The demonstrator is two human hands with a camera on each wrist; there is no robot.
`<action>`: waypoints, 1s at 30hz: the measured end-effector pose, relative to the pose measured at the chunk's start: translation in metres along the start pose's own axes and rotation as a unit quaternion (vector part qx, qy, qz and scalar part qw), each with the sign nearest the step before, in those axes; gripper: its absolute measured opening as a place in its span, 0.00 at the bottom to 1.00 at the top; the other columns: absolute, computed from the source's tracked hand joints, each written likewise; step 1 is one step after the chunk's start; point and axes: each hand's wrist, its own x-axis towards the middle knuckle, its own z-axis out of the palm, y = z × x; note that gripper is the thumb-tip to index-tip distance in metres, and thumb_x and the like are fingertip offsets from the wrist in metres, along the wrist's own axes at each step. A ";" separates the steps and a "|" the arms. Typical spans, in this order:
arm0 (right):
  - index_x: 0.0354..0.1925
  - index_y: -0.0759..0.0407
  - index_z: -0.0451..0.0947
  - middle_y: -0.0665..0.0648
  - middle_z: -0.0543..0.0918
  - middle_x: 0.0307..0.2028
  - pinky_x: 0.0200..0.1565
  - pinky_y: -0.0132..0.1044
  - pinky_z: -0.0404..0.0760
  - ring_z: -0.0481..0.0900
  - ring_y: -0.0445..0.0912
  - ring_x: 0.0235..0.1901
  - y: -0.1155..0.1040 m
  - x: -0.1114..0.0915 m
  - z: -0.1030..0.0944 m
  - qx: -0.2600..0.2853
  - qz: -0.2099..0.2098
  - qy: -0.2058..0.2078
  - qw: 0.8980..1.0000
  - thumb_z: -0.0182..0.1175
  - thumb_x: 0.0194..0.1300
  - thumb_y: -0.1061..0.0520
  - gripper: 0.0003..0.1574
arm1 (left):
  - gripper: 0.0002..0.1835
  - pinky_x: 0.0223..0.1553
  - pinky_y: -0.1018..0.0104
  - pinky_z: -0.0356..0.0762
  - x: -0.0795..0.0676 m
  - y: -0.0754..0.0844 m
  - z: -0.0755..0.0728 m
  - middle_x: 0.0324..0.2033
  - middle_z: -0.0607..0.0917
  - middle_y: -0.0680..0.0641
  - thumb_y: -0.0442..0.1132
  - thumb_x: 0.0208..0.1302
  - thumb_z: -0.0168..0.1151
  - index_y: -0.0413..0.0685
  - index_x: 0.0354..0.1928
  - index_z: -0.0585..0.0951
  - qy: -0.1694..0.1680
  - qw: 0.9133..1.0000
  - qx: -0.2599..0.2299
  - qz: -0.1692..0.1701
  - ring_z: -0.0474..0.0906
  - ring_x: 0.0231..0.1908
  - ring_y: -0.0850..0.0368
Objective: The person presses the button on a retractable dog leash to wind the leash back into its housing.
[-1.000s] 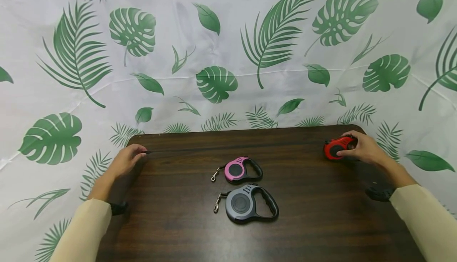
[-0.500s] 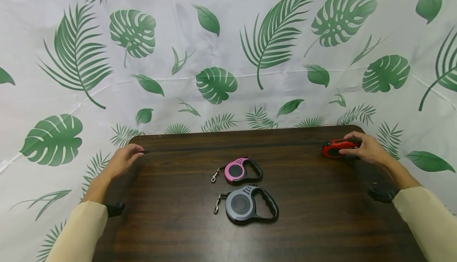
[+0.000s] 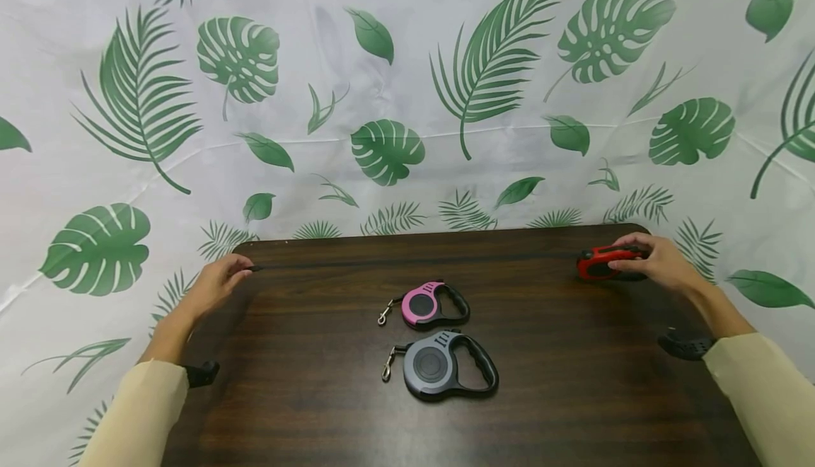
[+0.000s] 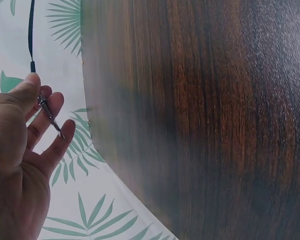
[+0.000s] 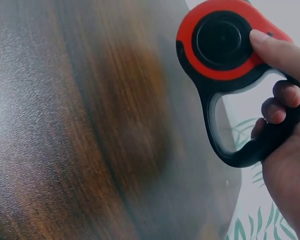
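My right hand point(image 3: 662, 263) grips the black handle of a red retractable dog leash point(image 3: 608, 262), fingers curled through the loop. In the right wrist view the thumb lies against the red casing point(image 5: 225, 70). From that casing a thin black cord point(image 3: 414, 261) runs straight across the far part of the table to my left hand point(image 3: 219, 283). There the thumb and fingers pinch the cord's end, and a metal clip point(image 4: 51, 114) hangs against the fingers in the left wrist view. A pink leash point(image 3: 422, 305) and a larger grey leash point(image 3: 433, 366) lie mid-table.
The dark wooden table point(image 3: 305, 410) has rounded far corners. Behind it hangs a white cloth point(image 3: 407, 85) printed with green leaves. Both small leashes' metal clips point left. Black straps point(image 3: 202, 373) circle the wrists.
The red leash has turned in my right hand so that it shows more edge-on, and shifted slightly. My left hand has drifted a little to the left, still pinching the cord's end.
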 end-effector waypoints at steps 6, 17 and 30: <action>0.56 0.60 0.81 0.44 0.83 0.35 0.33 0.37 0.75 0.77 0.45 0.32 0.000 0.000 -0.006 0.012 -0.012 0.010 1.000 0.72 0.71 0.54 0.20 | 0.11 0.32 0.57 0.83 -0.001 0.000 -0.004 0.31 0.87 0.41 0.16 0.58 0.71 0.31 0.40 0.82 -0.004 1.000 0.003 -0.006 0.84 0.31 0.48; 0.50 0.59 0.88 0.52 0.76 0.28 0.34 0.43 0.61 0.67 0.49 0.30 -0.006 0.001 -0.005 0.263 -0.070 -0.008 0.962 0.51 0.83 0.63 0.17 | 0.10 0.32 0.58 0.80 -0.002 0.000 -0.008 0.31 0.88 0.42 0.18 0.60 0.71 0.32 0.41 0.82 -0.009 1.000 0.000 -0.015 0.82 0.31 0.56; 0.47 0.62 0.89 0.45 0.87 0.39 0.34 0.35 0.70 0.70 0.46 0.33 -0.005 0.000 -0.006 0.340 -0.095 -0.025 0.935 0.47 0.82 0.68 0.22 | 0.06 0.33 0.63 0.80 -0.005 -0.004 -0.008 0.31 0.88 0.38 0.23 0.65 0.70 0.33 0.42 0.83 -0.038 0.999 -0.006 -0.035 0.83 0.32 0.57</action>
